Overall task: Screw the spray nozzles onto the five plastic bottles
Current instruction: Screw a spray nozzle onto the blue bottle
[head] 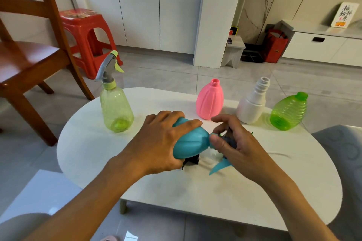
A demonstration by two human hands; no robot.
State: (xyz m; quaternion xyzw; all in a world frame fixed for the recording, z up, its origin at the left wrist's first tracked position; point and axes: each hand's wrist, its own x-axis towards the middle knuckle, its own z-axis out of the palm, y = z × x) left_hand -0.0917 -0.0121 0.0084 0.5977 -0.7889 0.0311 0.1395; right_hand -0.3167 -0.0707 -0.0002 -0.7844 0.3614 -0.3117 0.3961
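Observation:
My left hand (pixel 156 143) grips a teal bottle (pixel 191 142) held on its side over the white table (pixel 94 154), neck pointing right. My right hand (pixel 235 143) is closed on a grey and teal spray nozzle (pixel 228 140) at the bottle's neck; its teal trigger (pixel 217 168) pokes out below. A yellow-green bottle (pixel 116 109) with its nozzle (pixel 108 66) on stands at the back left. A pink bottle (pixel 210 100), a white bottle (pixel 252 101) and a green bottle (pixel 288 112) stand uncapped at the back right. A dark nozzle part (pixel 193 160) lies under the teal bottle.
A wooden chair (pixel 29 51) and a red plastic stool (pixel 88 35) stand on the floor to the left. White cabinets line the back wall. A grey seat (pixel 344 152) borders the table's right side. A green piece (pixel 251 133) peeks out behind my right hand.

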